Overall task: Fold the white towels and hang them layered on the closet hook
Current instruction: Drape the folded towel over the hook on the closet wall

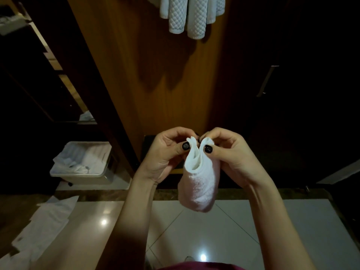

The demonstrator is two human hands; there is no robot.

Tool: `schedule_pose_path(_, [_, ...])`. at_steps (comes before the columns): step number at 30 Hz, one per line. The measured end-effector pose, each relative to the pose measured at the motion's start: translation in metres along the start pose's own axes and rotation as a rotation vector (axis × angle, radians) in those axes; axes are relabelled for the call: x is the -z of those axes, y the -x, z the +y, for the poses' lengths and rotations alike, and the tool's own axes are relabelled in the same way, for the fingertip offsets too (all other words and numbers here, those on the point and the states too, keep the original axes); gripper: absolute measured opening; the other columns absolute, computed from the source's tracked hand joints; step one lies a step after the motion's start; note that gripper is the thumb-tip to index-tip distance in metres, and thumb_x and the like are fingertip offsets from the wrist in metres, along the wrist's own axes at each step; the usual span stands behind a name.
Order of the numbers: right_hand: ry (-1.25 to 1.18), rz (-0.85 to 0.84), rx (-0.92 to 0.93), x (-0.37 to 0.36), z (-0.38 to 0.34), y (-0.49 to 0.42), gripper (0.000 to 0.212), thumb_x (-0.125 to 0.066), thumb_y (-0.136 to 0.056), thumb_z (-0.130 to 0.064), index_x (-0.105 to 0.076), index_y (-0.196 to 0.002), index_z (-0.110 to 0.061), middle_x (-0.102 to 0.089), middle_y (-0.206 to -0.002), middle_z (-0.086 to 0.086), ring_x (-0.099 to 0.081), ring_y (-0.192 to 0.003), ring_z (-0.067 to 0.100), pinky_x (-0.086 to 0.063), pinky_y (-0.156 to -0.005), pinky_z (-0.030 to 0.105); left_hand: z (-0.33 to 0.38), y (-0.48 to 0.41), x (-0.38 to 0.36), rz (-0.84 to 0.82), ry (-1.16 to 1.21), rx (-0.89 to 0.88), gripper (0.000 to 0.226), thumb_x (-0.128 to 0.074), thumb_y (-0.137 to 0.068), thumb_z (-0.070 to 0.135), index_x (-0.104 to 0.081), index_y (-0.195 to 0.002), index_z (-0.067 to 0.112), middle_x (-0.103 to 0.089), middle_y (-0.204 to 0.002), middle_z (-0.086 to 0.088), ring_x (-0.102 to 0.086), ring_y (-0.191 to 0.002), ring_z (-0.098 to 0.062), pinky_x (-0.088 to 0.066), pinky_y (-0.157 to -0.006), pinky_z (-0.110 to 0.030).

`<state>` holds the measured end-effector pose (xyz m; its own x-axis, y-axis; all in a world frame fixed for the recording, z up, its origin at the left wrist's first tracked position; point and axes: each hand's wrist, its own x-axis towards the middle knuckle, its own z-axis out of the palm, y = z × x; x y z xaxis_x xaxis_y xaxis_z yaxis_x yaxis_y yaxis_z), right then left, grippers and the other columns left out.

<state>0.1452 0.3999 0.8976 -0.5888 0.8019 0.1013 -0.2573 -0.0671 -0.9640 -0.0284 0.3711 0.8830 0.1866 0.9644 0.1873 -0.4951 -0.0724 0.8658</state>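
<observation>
Small white towel (197, 180) held up below the hanging towels (191, 15).
Left hand (167, 154) and right hand (228, 152) each pinch its top corners.

The left hand (165, 155) and right hand (231, 153) wore black-polished thumbnails, the left one pale-patterned. Forearms (136, 211) were bare; a maroon garment (200, 267) showed nearest.

no readable text, labels or numbers

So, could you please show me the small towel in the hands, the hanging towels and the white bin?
small towel (196, 184), head view, on its lower rounded part.
hanging towels (194, 16), head view, on the quilted middle strip.
white bin (85, 180), head view, on its front wall.
</observation>
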Motion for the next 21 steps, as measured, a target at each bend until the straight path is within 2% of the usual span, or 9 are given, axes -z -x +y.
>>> schedule_pose_path(2, [0.023,0.013,0.001,0.000,0.001,-0.001,0.026,-0.090,-0.058,-0.039,-0.073,-0.072,-0.026,-0.068,-0.083,-0.005,-0.065,-0.081,0.012,-0.053,-0.072,0.029,-0.001,-0.001,-0.002,-0.008,0.007,-0.003,0.024,-0.085,-0.066,0.034,-0.077,-0.085,0.021,-0.073,-0.088,0.006,-0.068,-0.084,-0.007,-0.054,-0.074,-0.020])
schedule_pose_path(7, [0.046,0.058,0.011,0.000,0.007,-0.005,0.010,-0.078,-0.071,-0.020,-0.069,-0.076,-0.022,-0.066,-0.083,-0.001,-0.062,-0.082,0.015,-0.050,-0.073,0.029,-0.001,-0.004,-0.004,0.012,-0.004,-0.007,0.019,-0.080,-0.072,0.031,-0.078,-0.088,0.021,-0.075,-0.089,0.005,-0.070,-0.085,-0.007,-0.054,-0.074,-0.019])
schedule_pose_path(10, [0.099,0.090,0.023,0.000,0.011,-0.007,0.013,-0.074,-0.076,-0.018,-0.064,-0.086,-0.019,-0.067,-0.088,-0.005,-0.064,-0.089,0.012,-0.052,-0.076,0.024,-0.001,-0.007,-0.003,0.033,-0.012,0.013,0.021,-0.080,-0.072,0.034,-0.079,-0.089,0.023,-0.075,-0.092,0.006,-0.070,-0.087,-0.007,-0.054,-0.075,-0.019])
schedule_pose_path(13, [0.140,0.100,0.029,0.002,0.013,-0.011,0.019,-0.072,-0.079,-0.023,-0.066,-0.096,-0.019,-0.070,-0.095,-0.009,-0.066,-0.096,0.011,-0.052,-0.081,0.024,0.001,-0.009,-0.003,0.045,-0.045,0.028,0.021,-0.078,-0.076,0.033,-0.079,-0.094,0.022,-0.072,-0.099,0.011,-0.068,-0.093,-0.007,-0.053,-0.078,-0.018])
schedule_pose_path(18, [0.154,0.117,0.026,0.006,0.017,-0.018,0.010,-0.072,-0.080,-0.027,-0.074,-0.087,-0.021,-0.072,-0.092,0.002,-0.067,-0.091,0.017,-0.053,-0.080,0.028,0.009,-0.014,0.005,0.161,-0.165,0.001,0.031,-0.074,-0.079,0.018,-0.075,-0.109,0.029,-0.074,-0.093,0.004,-0.069,-0.092,-0.010,-0.054,-0.078,-0.021])
schedule_pose_path(21, [0.230,0.204,0.073,0.003,0.019,-0.025,0.015,-0.070,-0.082,-0.027,-0.068,-0.082,-0.012,-0.069,-0.085,0.001,-0.064,-0.083,0.014,-0.051,-0.073,0.026,0.013,-0.014,0.008,0.219,-0.281,-0.070,0.023,-0.065,-0.090,0.021,-0.073,-0.108,0.032,-0.075,-0.100,-0.002,-0.069,-0.100,-0.016,-0.054,-0.081,-0.023])
